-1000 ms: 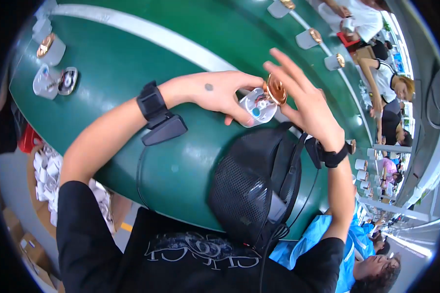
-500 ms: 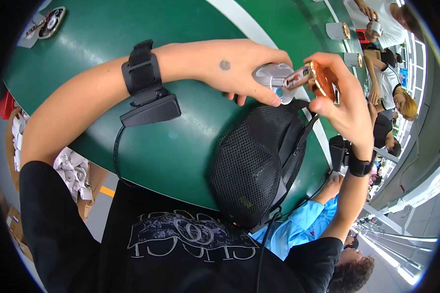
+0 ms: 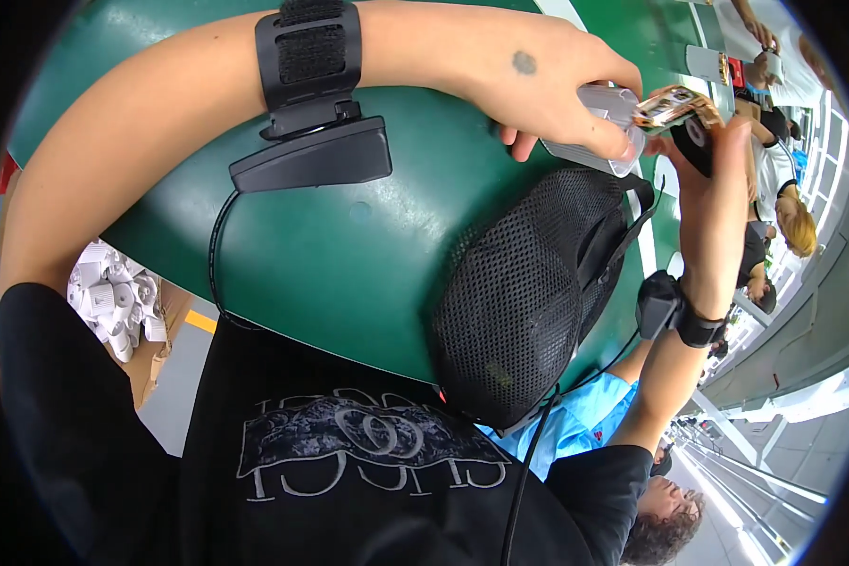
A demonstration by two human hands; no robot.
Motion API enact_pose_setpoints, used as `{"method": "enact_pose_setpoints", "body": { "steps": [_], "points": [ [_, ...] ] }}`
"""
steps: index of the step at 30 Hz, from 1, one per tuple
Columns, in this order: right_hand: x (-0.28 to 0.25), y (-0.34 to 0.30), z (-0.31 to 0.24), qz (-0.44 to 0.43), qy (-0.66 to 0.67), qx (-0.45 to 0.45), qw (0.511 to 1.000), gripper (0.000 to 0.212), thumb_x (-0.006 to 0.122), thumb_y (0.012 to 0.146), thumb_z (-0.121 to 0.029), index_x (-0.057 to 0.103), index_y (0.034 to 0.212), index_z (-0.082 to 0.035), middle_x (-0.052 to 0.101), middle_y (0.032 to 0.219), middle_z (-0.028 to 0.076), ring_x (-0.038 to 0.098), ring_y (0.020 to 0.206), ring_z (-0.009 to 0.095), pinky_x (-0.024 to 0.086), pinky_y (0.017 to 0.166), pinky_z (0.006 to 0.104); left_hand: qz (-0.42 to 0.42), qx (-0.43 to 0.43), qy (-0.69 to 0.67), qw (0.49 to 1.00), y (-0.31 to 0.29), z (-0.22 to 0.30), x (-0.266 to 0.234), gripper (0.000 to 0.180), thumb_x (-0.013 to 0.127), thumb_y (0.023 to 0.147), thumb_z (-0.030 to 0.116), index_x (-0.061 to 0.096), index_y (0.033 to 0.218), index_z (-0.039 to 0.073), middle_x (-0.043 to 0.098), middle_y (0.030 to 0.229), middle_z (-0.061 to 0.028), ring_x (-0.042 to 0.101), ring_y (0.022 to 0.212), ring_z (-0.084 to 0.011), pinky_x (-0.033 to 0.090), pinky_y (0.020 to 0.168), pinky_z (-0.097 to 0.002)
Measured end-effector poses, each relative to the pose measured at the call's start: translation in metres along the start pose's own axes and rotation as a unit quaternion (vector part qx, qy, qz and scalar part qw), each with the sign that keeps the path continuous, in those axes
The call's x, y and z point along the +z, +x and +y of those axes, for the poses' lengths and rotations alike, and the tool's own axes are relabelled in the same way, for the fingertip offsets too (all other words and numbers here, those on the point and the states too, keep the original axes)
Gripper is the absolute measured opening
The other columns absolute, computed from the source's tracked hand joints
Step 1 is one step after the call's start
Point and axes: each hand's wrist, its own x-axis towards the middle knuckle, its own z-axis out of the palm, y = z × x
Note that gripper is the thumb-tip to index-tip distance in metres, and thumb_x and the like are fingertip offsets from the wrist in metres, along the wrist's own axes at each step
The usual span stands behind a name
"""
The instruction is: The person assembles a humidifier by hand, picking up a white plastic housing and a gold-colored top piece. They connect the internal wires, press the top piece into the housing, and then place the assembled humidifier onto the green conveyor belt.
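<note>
Copper lid (image 3: 697,143) has turned, right hand (image 3: 712,193) curling fingers round it, left hand (image 3: 552,75) wrapped round clear cup (image 3: 615,100), seemingly bracing it.

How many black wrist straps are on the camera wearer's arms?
2: one black fabric wrist strap behind the left hand, another black strap behind the right hand.

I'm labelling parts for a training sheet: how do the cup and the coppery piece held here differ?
Look: the cup is see-through and greyish, while the coppery piece is shiny and metallic-looking.
Surface: the cup's wall looks plain; the coppery piece shows small, intricate parts.
Hold: the cup is in the left grip, the coppery piece in the right grip.
Both are held, close together.
</note>
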Motion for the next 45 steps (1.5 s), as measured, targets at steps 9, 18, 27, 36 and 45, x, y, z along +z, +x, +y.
{"method": "enact_pose_setpoints", "body": {
  "steps": [9, 18, 27, 36, 45],
  "points": [
    [0.025, -0.003, -0.001, 0.058, -0.129, -0.079, 0.987, 0.053, 0.046, 0.11, -0.047, 0.063, 0.121, 0.002, 0.067, 0.108, 0.008, 0.06, 0.098, 0.016, 0.046, 0.09, 0.0287, -0.025, 0.004, 0.016, 1.0, 0.005, -0.006, -0.004, 0.042, 0.061, 0.099, 0.039, 0.058, 0.108, -0.002, 0.064, 0.073, -0.0113, 0.061, 0.061, -0.0207, 0.05, 0.059, -0.0358],
    [0.011, -0.005, 0.015, 0.021, -0.182, -0.165, 0.969, 0.046, 0.057, 0.106, -0.041, 0.056, 0.13, -0.001, 0.065, 0.107, 0.01, 0.061, 0.096, 0.018, 0.05, 0.085, 0.0302, -0.017, 0.051, 0.074, 0.996, 0.001, -0.004, -0.006, 0.046, 0.067, 0.096, 0.041, 0.056, 0.103, -0.003, 0.065, 0.071, -0.0125, 0.063, 0.062, -0.0215, 0.05, 0.06, -0.0357],
    [0.014, -0.017, 0.015, 0.066, -0.281, -0.188, 0.939, 0.055, 0.058, 0.104, -0.046, 0.052, 0.135, 0.0, 0.062, 0.115, 0.011, 0.062, 0.103, 0.021, 0.05, 0.09, 0.0337, -0.033, 0.0, 0.048, 0.998, 0.001, 0.005, -0.01, 0.047, 0.072, 0.092, 0.036, 0.056, 0.106, -0.006, 0.067, 0.072, -0.0139, 0.067, 0.064, -0.021, 0.053, 0.058, -0.0335],
    [0.018, -0.019, 0.003, 0.031, -0.396, -0.215, 0.892, 0.052, 0.059, 0.104, -0.039, 0.049, 0.139, -0.003, 0.06, 0.117, 0.016, 0.062, 0.105, 0.028, 0.05, 0.095, 0.0381, -0.037, 0.028, 0.059, 0.997, 0.004, -0.004, -0.008, 0.045, 0.074, 0.09, 0.034, 0.056, 0.099, -0.007, 0.066, 0.07, -0.0137, 0.067, 0.063, -0.0206, 0.051, 0.057, -0.0337],
    [0.034, -0.022, -0.008, -0.033, -0.451, -0.111, 0.885, 0.062, 0.064, 0.1, -0.041, 0.043, 0.146, -0.006, 0.061, 0.131, 0.023, 0.064, 0.117, 0.035, 0.051, 0.098, 0.0447, -0.04, 0.101, 0.18, 0.978, 0.004, -0.009, -0.012, 0.039, 0.073, 0.09, 0.028, 0.056, 0.095, -0.007, 0.064, 0.074, -0.0182, 0.063, 0.068, -0.0251, 0.049, 0.063, -0.0379]
  ]
}}
